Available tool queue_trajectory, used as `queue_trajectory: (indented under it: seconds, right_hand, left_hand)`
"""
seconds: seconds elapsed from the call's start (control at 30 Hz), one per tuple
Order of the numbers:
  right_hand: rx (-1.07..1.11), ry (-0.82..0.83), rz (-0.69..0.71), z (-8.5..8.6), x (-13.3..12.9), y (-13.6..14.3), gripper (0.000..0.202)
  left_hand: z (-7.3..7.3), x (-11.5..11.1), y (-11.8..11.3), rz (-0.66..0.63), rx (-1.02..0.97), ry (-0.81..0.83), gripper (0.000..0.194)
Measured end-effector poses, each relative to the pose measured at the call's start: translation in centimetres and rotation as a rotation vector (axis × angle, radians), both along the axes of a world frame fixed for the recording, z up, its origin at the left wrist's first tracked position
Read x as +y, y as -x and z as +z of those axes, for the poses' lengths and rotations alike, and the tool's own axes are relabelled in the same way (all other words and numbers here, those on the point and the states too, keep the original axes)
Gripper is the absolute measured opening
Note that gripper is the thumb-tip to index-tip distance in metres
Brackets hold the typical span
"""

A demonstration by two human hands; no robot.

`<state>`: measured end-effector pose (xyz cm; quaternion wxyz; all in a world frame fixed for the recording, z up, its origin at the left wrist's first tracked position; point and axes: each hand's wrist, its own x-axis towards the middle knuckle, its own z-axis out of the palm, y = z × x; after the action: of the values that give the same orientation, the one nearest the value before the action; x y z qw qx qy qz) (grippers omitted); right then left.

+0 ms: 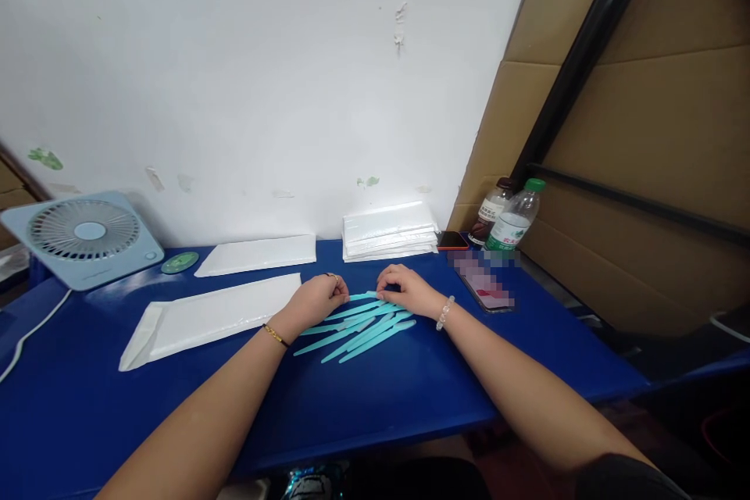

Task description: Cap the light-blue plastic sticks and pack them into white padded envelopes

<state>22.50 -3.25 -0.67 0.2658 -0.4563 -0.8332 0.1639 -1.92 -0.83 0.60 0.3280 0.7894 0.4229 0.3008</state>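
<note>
Several turquoise eyebrow razors (375, 332) lie in a loose, overlapping pile on the blue table, their slim handles pointing toward the lower left. Above the pile, my left hand (321, 298) pinches the left end of one razor (362, 296). The fingertips of my right hand (407, 291) close on that same razor's other end, so it spans the gap between both hands. Left of my left hand lies a long white padded envelope (216, 316), flat on the table.
Another white envelope (258, 254) and a stack of white envelopes (390, 233) lie by the wall. A blue fan (87, 238) and a green disc (180, 262) are at left. Phones (483, 281) and two bottles (512, 223) stand or lie at right, near cardboard (662, 117).
</note>
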Motion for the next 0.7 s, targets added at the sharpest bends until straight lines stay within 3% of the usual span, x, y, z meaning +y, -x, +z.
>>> queue_trajectory:
  seconds: [0.1,0.23,0.37,0.43,0.57,0.7]
  right_hand:
    - [-0.002,-0.038,-0.063,-0.1,0.8,-1.3,0.011]
    - [-0.014,-0.052,-0.193,-0.1,1.7,-3.8,0.009]
    - [-0.015,-0.056,-0.16,0.3,1.2,-3.9,0.01]
    - [-0.033,-0.041,-0.092,0.5,0.6,-3.0,0.01]
    - [-0.108,0.032,-0.012,0.6,0.1,-1.4,0.014]
    - [-0.135,0.054,-0.012,0.6,0.1,-1.2,0.012]
  left_hand:
    - [-0.1,0.6,0.2,0.072,0.02,-0.101,0.009]
    - [-0.1,1.4,1.0,0.137,0.111,-0.082,0.008]
    - [0.0,1.2,1.1,0.169,-0.035,-0.095,0.016]
    - [0.1,0.7,0.7,0.104,-0.079,-0.105,0.019]
    - [-0.1,-0.3,-0.3,-0.128,0.05,-0.108,0.015]
    - [-0.3,-0.6,-0.9,-0.173,0.156,-0.074,0.011]
